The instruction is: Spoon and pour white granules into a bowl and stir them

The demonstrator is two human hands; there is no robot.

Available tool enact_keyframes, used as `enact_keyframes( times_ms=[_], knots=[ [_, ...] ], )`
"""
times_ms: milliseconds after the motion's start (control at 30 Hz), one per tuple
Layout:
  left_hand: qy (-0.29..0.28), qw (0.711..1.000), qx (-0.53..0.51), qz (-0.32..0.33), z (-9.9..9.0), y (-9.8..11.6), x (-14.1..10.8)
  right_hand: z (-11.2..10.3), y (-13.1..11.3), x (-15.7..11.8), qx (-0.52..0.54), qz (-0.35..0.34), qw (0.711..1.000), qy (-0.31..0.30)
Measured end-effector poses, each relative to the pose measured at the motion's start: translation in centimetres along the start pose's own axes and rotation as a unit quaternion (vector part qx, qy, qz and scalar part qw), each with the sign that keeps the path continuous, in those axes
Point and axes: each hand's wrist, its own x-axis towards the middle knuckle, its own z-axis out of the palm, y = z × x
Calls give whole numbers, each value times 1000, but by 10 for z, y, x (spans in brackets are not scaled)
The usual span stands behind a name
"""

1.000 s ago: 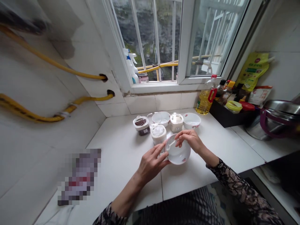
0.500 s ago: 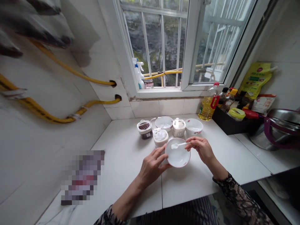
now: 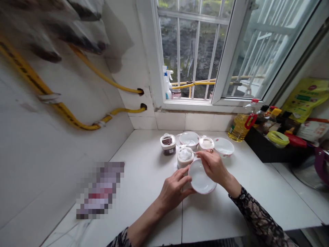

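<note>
Lower centre of frame: left hand [image 3: 172, 188], half-curled, holds bowl [image 3: 203, 179]; right hand [image 3: 214, 165] pinches spoon [image 3: 194, 152]. Bowl likely light, stiff, fragile; grip sides.

1. Pretty clearly a kitchen, white tiled counter [image 3: 144, 195] and all.
2. Cooking oil [image 3: 238, 128] plus sauce bottles [image 3: 268, 121], far right.
3. Bowls [image 3: 202, 178] and little seasoning jars [image 3: 185, 162] mid-counter.

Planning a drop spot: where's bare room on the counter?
Bare: the counter between pixelated patch and left hand, and between right sleeve and black box. Crowded: around the held bowl and beyond it, where jars and other bowls stand close together.
</note>
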Motion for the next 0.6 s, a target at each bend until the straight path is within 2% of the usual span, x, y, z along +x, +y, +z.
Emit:
enact_keyframes(
  times_ms=[67, 133, 333, 400, 467, 600],
  knots=[
    [-2, 1000, -2, -6, 0, 0, -1, 2, 2, -2, -45, -78, 996, -25],
    [-2, 1000, -8, -11, 1, -1, -1, 1, 3, -3, -66, -119, 990, -36],
    [-10, 998, -49, -26, -2, 0, 1, -1, 3, -3, -47, -151, 987, -18],
    [-12, 998, -56, -30, -2, 0, 1, -2, 2, -3, -14, -119, 993, 5],
    [-15, 997, -62, -34, -2, 0, 2, -3, 2, -4, 27, -59, 997, 33],
    [-18, 996, -73, -42, -2, 1, 2, -4, -1, -7, 114, 59, 990, 60]
  ],
)
